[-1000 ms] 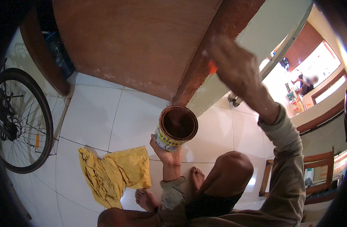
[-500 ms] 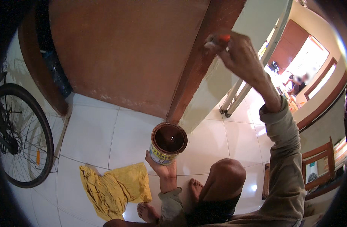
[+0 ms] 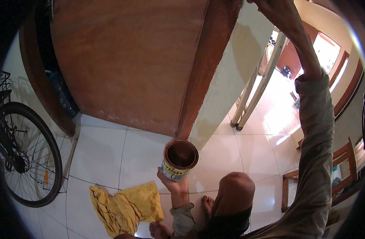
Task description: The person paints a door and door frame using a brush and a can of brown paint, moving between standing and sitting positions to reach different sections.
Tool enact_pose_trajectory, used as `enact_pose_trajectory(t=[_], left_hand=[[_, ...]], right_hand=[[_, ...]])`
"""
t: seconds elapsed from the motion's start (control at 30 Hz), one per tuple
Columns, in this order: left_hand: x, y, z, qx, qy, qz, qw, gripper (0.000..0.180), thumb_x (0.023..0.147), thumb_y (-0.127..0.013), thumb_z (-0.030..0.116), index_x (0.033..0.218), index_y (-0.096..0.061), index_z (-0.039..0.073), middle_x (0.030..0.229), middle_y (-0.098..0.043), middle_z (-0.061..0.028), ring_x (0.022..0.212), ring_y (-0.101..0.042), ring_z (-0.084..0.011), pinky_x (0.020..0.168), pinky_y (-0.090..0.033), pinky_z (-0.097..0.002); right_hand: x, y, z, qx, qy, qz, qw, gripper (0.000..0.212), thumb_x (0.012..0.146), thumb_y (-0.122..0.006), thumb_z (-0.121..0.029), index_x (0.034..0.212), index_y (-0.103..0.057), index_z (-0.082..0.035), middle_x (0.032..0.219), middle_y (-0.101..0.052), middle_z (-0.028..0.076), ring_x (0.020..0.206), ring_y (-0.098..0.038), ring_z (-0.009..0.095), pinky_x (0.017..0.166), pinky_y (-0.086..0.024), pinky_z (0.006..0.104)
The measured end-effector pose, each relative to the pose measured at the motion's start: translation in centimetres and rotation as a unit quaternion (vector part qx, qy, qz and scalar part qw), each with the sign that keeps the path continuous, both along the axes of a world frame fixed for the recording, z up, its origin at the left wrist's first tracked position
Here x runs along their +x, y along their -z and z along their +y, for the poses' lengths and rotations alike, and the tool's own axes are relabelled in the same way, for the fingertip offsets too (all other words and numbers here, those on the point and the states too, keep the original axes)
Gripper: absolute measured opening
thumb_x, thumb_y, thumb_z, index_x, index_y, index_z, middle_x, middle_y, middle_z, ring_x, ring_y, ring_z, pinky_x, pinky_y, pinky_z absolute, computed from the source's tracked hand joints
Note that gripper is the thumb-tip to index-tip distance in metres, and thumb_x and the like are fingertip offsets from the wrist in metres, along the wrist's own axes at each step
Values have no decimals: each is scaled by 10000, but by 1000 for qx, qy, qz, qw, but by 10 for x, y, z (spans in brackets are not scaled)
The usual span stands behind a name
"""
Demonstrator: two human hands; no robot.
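Observation:
My left hand (image 3: 172, 185) grips an open paint can (image 3: 179, 158) from below, holding it just above the white tiled floor; dark brown liquid fills the can. My right arm stretches up along the edge of a brown wooden door (image 3: 122, 59). Only the wrist and heel of my right hand (image 3: 270, 7) show at the top rim. Its fingers are cut off by the frame, so what they hold is hidden. I am squatting, with one bare knee (image 3: 236, 190) just right of the can.
A crumpled yellow cloth (image 3: 124, 208) lies on the tiles left of my feet. A bicycle wheel (image 3: 28, 155) stands at the far left. Pale ladder legs (image 3: 252, 95) lean behind the cream wall (image 3: 234, 79). A wooden chair (image 3: 346, 159) is at the right.
My right hand, which held something with an orange-red handle, has risen along the door edge until its fingers left the frame. The can has stayed in my left hand, slightly lower in view.

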State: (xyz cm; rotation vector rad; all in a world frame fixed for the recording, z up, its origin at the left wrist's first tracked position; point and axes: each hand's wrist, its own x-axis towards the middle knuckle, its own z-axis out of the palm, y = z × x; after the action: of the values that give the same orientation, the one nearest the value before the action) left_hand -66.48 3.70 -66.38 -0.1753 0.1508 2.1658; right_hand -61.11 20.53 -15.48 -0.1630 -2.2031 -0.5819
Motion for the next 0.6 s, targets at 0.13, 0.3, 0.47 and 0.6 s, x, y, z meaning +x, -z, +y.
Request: enact_pose_trajectory(t=[0.13,0.3,0.47,0.6], left_hand=[[0,2,3,12,-6,-6,1000,610,956,-410,584,1418,-475,191,1429,-510,-111,1261,-514,-315,1000,-425,-567],[-6,3,-1,31,-10,6,999,612,953,-416,584,1418,-479,191,1428,-512,-108,1269,-504,-315,1019,-409,-568],[-3,1,0,29,0,15,999,614,938,-433,605,1415,-485,223,1422,-517,-100,1252,-513,-315,1010,-419,-552],[9,8,10,34,14,2,999,610,933,-438,608,1405,-492,224,1423,-514,-112,1253,-512,-322,1005,-418,-561]], right_hand=[[11,8,36,209,-45,8,977,138,908,-669,-75,1032,-686,-20,877,-691,108,789,-688,205,678,-551,328],[15,118,17,128,-18,-83,988,146,811,-694,1,932,-670,-77,878,-662,73,738,-661,228,644,-566,376],[25,67,14,-50,-44,-37,997,152,902,-632,3,1048,-663,-25,933,-685,67,793,-675,185,664,-531,304],[37,-2,31,-63,10,-17,998,299,1008,-568,-316,1079,-682,-49,957,-710,32,782,-671,106,613,-530,253]])
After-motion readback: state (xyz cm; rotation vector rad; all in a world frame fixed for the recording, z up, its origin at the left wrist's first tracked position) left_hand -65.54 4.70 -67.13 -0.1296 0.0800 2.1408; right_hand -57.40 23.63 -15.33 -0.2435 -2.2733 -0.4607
